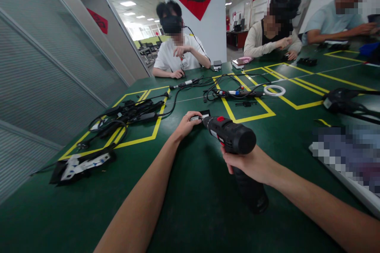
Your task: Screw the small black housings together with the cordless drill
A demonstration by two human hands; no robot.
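Note:
My right hand (pixel 247 162) is wrapped round the grip of a black cordless drill (pixel 228 132) with red switches. Its chuck points forward and left, down at a small black and white part (pixel 204 114) on the green table (pixel 190 205). My left hand (pixel 189 123) is closed on that part's left side, pressing it to the table. The drill's tip is right beside my left fingertips; whether it touches the part I cannot tell. The drill body and my fingers hide much of the part.
Tangled black cables (pixel 130 112) lie at left, near a black and white bracket-like piece (pixel 84 166). Farther back are a pen-shaped electric tool (pixel 237 93), a white ring (pixel 274 90) and a small black strip (pixel 246 104). Several people sit across the table. A blurred package (pixel 350 158) lies at right.

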